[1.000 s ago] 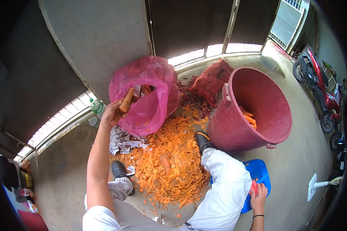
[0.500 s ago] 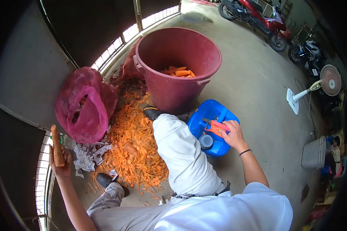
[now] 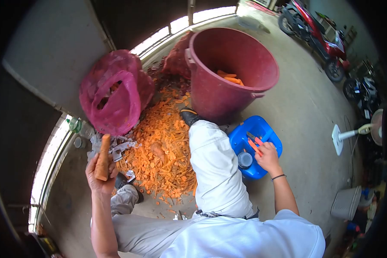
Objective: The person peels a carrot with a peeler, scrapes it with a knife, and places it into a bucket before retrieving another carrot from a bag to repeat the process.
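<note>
Upright in my left hand (image 3: pixel 99 177) is a carrot (image 3: pixel 102 155), with my fingers wrapped round its lower part. My right hand (image 3: pixel 268 157) grips red-handled shears (image 3: pixel 255 145) with dark blades, held over a blue basin (image 3: pixel 276 148). A round container with a pale lid (image 3: pixel 244 160) sits in that basin. Between my legs and the bags, a wide heap of carrot peelings and pieces (image 3: pixel 167 150) covers the floor, with a thick brownish carrot (image 3: pixel 158 151) on top.
A large maroon tub (image 3: pixel 221 101) stands ahead, with carrots (image 3: pixel 231 78) inside. At the left are a pink plastic bag (image 3: pixel 116 114), a green-capped bottle (image 3: pixel 79 127) and crumpled paper. A fan (image 3: pixel 339 138), a pale basket (image 3: pixel 346 203) and a red scooter (image 3: pixel 316 36) stand to the right.
My left hand has brought the carrot inward to the right, nearer my body. The shears have turned in my right hand, still over the blue basin. The whole view has swung left.
</note>
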`<action>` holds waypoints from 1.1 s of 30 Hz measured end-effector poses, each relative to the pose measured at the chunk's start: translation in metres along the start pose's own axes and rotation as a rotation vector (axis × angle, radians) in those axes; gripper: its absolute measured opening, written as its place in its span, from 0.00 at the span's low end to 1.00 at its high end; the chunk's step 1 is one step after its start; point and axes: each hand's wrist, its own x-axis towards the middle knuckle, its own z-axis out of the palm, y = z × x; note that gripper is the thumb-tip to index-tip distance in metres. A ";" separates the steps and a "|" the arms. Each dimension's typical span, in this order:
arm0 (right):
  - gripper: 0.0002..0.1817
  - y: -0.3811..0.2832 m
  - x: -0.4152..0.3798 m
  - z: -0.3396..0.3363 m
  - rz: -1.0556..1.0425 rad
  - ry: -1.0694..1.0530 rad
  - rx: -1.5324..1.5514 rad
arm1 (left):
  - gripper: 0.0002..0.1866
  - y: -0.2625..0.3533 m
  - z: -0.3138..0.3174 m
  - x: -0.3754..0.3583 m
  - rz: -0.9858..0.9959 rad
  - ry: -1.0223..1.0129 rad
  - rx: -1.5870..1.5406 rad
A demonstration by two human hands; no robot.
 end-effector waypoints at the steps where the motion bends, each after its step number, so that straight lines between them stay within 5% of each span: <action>1: 0.08 -0.004 0.005 0.002 -0.008 0.063 0.119 | 0.21 -0.002 0.005 -0.002 0.009 0.003 0.042; 5: 0.03 -0.002 0.022 0.011 0.319 0.006 0.976 | 0.22 -0.002 0.014 -0.009 -0.078 -0.033 0.041; 9: 0.09 -0.092 0.074 -0.029 0.160 -0.067 1.499 | 0.21 -0.005 0.033 -0.012 -0.072 -0.027 -0.022; 13: 0.11 -0.193 0.139 -0.046 -0.148 -0.128 1.608 | 0.20 -0.005 0.030 -0.009 -0.057 0.031 -0.086; 17: 0.13 -0.287 0.196 -0.059 -0.357 -0.520 1.639 | 0.20 0.000 0.014 -0.011 -0.028 -0.016 -0.104; 19: 0.22 -0.349 0.207 -0.072 -0.629 -0.521 1.354 | 0.22 0.004 0.016 -0.014 -0.029 0.011 -0.103; 21: 0.33 -0.391 0.221 -0.073 -0.727 -0.672 1.319 | 0.23 0.005 0.013 -0.011 -0.019 -0.040 -0.097; 23: 0.34 -0.423 0.226 -0.088 -0.594 -0.848 1.340 | 0.24 0.006 0.023 -0.011 -0.015 -0.053 -0.109; 28: 0.18 -0.420 0.243 -0.036 -0.447 -0.823 1.808 | 0.23 0.004 -0.001 0.014 -0.074 -0.194 -0.207; 30: 0.15 -0.413 0.236 -0.029 -0.410 -0.974 1.595 | 0.23 0.001 0.005 0.013 -0.097 -0.170 -0.155; 33: 0.10 -0.406 0.231 -0.029 -0.630 -0.944 1.332 | 0.23 0.002 0.039 0.005 -0.091 -0.048 -0.092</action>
